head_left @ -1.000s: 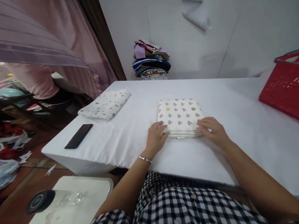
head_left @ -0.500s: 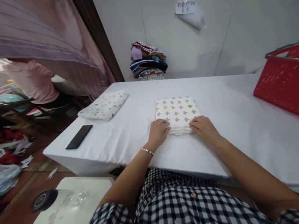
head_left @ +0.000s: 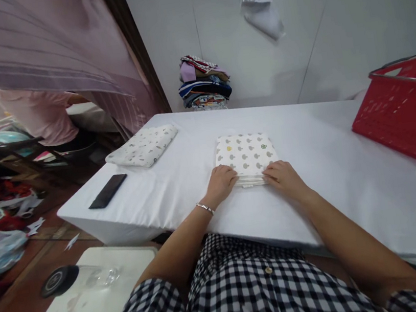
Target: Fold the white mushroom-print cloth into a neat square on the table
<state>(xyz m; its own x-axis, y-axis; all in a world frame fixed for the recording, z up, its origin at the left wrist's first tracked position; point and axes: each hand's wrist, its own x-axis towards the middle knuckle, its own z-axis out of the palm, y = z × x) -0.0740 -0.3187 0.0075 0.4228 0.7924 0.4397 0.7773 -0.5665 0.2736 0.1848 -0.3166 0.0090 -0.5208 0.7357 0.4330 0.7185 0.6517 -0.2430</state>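
Observation:
A folded white cloth (head_left: 244,153) with rows of grey tree-like prints lies flat on the white-covered table (head_left: 317,161) in front of me. Its layered edge faces my body. My left hand (head_left: 222,181) is closed on the near left corner, and a bracelet circles that wrist. At the near right corner, my right hand (head_left: 281,175) grips the cloth in the same way. The fingertips rest on top; the thumbs are mostly hidden. Farther left on the table lies another folded white cloth (head_left: 145,147) with small scattered prints.
A black phone-like slab (head_left: 108,191) lies near the table's left edge. To the right stands a red basket (head_left: 404,118). Folded clothes (head_left: 204,84) are piled by the wall. A white stool-like surface (head_left: 108,299) is low at left; a person in pink (head_left: 39,115) is beyond the curtain.
Both hands keep their hold on the cloth's near corners, almost unmoved. The view has shifted very slightly, and the person in pink has moved an arm.

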